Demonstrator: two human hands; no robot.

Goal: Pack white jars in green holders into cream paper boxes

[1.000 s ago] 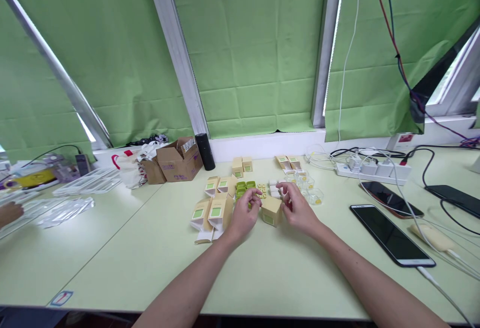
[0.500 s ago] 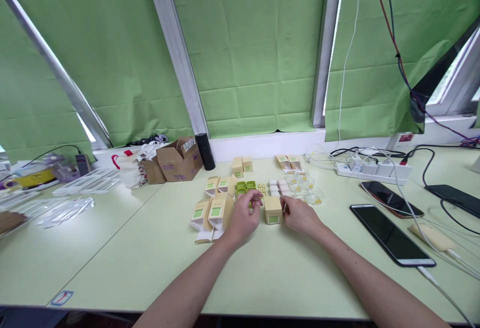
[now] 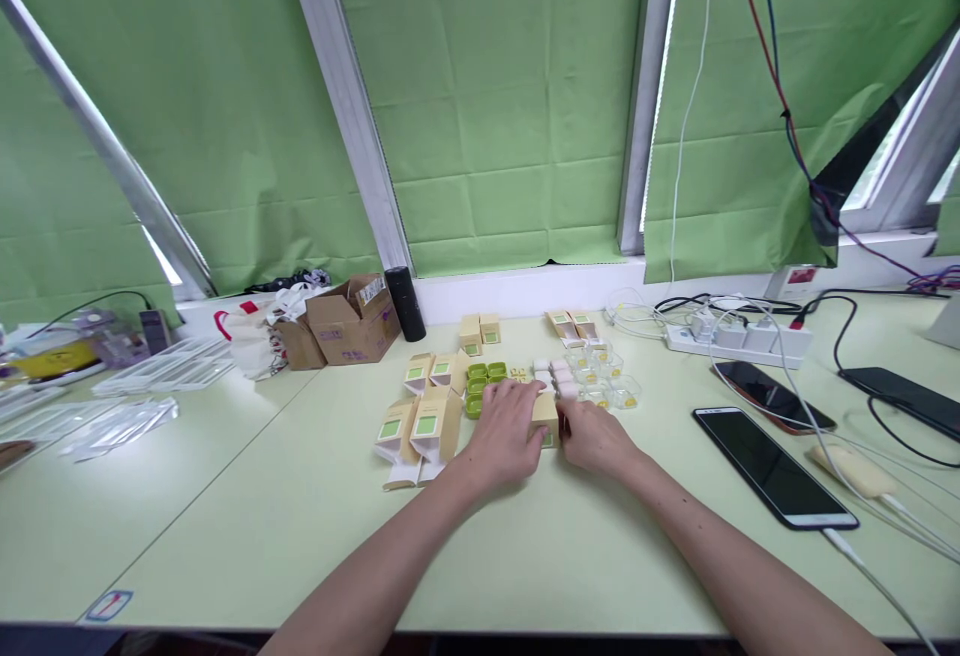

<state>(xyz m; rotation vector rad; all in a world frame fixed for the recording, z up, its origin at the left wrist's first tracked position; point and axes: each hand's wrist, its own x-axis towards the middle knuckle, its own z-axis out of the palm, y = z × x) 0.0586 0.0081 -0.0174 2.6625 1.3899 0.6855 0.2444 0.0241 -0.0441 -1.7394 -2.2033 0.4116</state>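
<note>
A small cream cardboard box (image 3: 545, 414) with a green window stands on the table between my hands. My left hand (image 3: 506, 433) closes on its left side, thumb at the near corner and fingers over the back. At the right side, my right hand (image 3: 596, 436) has its curled fingers pressed against the box. Just behind lie green cups (image 3: 478, 386), small yellow pieces (image 3: 518, 374), pale pink-white blocks (image 3: 559, 372) and clear plastic containers (image 3: 600, 376). Several opened boxes with green windows (image 3: 427, 425) lie to the left of my left hand.
Two small cream boxes (image 3: 480, 331) and two opened ones (image 3: 571, 326) sit at the back. A brown carton (image 3: 352, 326) and a black cylinder (image 3: 406, 304) stand by the wall. To the right are a power strip (image 3: 739, 341), phones (image 3: 772, 466) and cables.
My left hand has moved right and onto the box, having been apart from it. The right hand stays at the box's right side. The view has shifted slightly.
</note>
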